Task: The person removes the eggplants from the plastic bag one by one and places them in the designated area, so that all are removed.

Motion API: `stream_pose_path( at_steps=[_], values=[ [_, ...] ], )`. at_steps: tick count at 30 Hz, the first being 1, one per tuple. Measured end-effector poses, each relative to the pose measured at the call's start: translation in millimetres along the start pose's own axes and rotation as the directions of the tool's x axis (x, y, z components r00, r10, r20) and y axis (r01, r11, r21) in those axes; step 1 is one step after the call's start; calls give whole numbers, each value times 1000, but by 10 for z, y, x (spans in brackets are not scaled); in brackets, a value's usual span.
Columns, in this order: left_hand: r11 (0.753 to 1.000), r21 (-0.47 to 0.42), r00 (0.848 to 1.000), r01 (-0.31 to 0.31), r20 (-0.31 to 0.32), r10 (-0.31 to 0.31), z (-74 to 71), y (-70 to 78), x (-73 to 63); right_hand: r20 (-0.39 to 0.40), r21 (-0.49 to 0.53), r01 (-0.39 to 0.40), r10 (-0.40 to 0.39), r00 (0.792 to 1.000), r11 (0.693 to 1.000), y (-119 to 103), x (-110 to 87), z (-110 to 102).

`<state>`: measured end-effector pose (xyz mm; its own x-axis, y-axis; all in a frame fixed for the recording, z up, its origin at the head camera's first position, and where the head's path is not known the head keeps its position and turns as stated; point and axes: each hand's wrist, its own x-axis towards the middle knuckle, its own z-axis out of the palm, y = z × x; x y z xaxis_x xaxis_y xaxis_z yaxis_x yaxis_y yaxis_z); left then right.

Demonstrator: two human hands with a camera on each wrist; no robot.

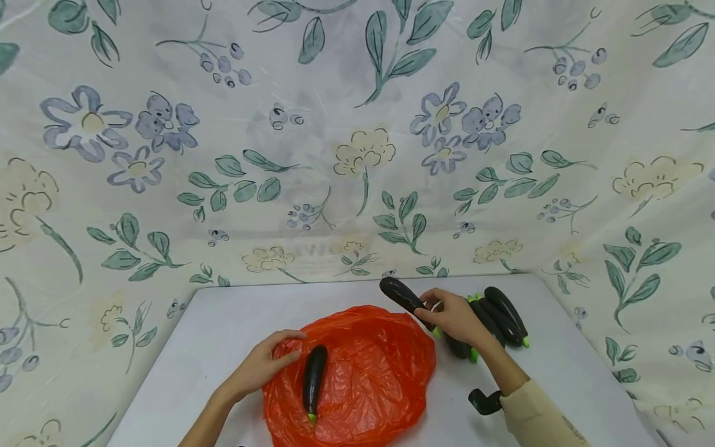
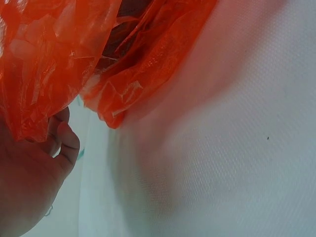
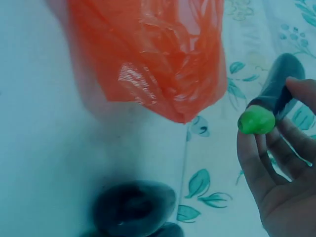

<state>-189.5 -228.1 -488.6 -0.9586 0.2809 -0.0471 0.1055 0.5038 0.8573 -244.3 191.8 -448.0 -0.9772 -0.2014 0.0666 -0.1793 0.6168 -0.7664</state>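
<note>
An eggplant (image 1: pixel 403 296) with a green cap is pinched between the thumb and fingers of my right hand (image 1: pixel 451 313), raised beside the right rim of a red plastic bag (image 1: pixel 368 385). The right wrist view shows the green cap (image 3: pixel 256 120) of this eggplant toward the palm. At the bag's left rim, my left hand (image 1: pixel 259 363) grips the plastic; in the left wrist view its curled fingers (image 2: pixel 69 143) are partly covered by the bag. The bag's mouth is spread wide. Another eggplant (image 1: pixel 314 380) lies inside it, close to my left fingertips.
Several more eggplants (image 1: pixel 505 315) lie in a group on the white table (image 1: pixel 234 310), right of the bag. A black curved object (image 1: pixel 483 402) shows by my right sleeve. Behind the table hangs a floral cloth (image 1: pixel 357 186).
</note>
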Motion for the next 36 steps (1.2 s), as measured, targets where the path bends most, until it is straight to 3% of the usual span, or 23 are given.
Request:
stream_pose_path(
  at_steps=[13, 21, 26, 36],
  values=[
    [1000, 16, 1000, 22, -22, -22, -50, 0, -4, -119, -138, -122, 106, 987, 983, 250, -160, 48],
    [999, 14, 999, 34, -23, -34, -69, -17, -2, -127, -241, -189, 162, 979, 952, 303, -226, 124],
    [999, 36, 1000, -1, -26, 2, -89, -15, -6, -106, -313, -231, 208, 972, 921, 277, -221, 165],
    [999, 38, 999, 30, -28, -29, -68, -36, -22, -109, -449, -209, 178, 978, 869, 342, -253, 223]
  ],
)
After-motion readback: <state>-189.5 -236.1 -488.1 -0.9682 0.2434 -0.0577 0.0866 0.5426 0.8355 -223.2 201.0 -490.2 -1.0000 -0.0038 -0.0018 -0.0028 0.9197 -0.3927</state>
